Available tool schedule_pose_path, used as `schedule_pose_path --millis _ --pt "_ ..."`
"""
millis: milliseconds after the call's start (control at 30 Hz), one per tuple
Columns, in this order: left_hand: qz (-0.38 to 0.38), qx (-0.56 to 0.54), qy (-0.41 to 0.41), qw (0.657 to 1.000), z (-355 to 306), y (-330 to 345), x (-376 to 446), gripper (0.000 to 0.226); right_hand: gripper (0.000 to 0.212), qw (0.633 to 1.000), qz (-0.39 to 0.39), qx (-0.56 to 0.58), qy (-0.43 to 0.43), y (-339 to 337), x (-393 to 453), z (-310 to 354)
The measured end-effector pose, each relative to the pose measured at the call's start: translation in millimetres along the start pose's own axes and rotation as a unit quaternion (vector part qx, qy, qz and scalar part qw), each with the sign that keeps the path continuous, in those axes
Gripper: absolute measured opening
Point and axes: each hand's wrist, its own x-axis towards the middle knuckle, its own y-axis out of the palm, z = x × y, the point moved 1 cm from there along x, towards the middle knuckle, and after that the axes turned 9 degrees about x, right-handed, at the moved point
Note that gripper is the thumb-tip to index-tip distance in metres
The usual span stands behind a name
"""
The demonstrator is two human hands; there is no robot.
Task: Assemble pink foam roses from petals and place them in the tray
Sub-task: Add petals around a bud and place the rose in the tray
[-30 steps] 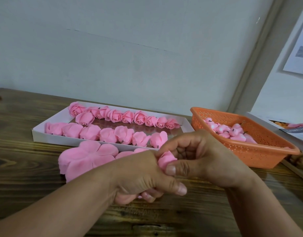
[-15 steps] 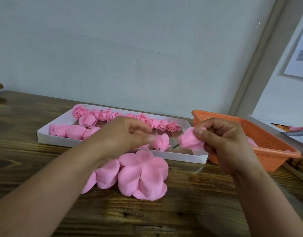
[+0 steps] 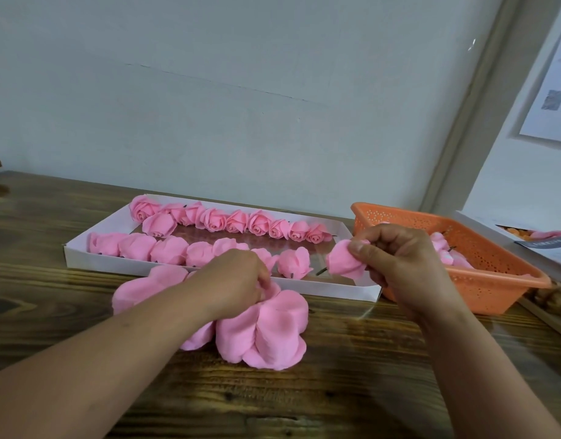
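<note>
A white tray point(image 3: 82, 258) on the wooden table holds two rows of finished pink foam roses point(image 3: 257, 223). In front of it lies a pile of flat pink foam petals point(image 3: 273, 324). My left hand point(image 3: 238, 277) rests on the pile's back edge, its fingertips pinching a petal there. My right hand point(image 3: 396, 258) is raised over the tray's right end and pinches a rolled pink rose point(image 3: 342, 264) by its base.
An orange perforated basket point(image 3: 494, 280) with small pink buds stands right of the tray. A box with papers point(image 3: 526, 245) sits at the far right. The wall runs close behind the tray.
The hands parted from the middle. My right hand carried the rose up and right to the tray's end. My left hand dropped from over the tray onto the petal pile.
</note>
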Motion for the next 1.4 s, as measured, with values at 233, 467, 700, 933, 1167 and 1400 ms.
schedule_pose_path --millis 233,467,700,933,1167,1400 --pt "0.046 0.023 -0.002 0.999 -2.9 -1.1 2.9 0.021 0.020 1.000 -0.014 0.012 0.004 1.4 -0.1 -1.7" --pt "0.002 0.047 -0.008 0.999 -1.7 5.0 1.7 0.014 0.020 1.000 -0.023 0.010 0.008 1.2 0.9 -5.2" --pt "-0.018 -0.017 -0.012 1.000 -1.1 5.9 -0.9 0.019 0.025 0.999 -0.030 0.027 0.013 2.2 2.2 -6.8" --pt "0.045 0.030 0.001 0.999 -3.4 4.0 0.7 0.017 0.022 0.999 -0.034 0.030 0.020 2.9 0.9 -9.1" --pt "0.063 -0.113 0.075 0.989 0.2 -11.8 -10.1 0.027 0.025 0.999 -0.034 0.032 0.021 3.0 1.7 -9.0" --pt "0.046 -0.037 0.100 0.993 -8.8 -11.1 -12.0 0.012 0.020 0.999 -0.033 0.025 0.023 4.3 0.7 -9.2"
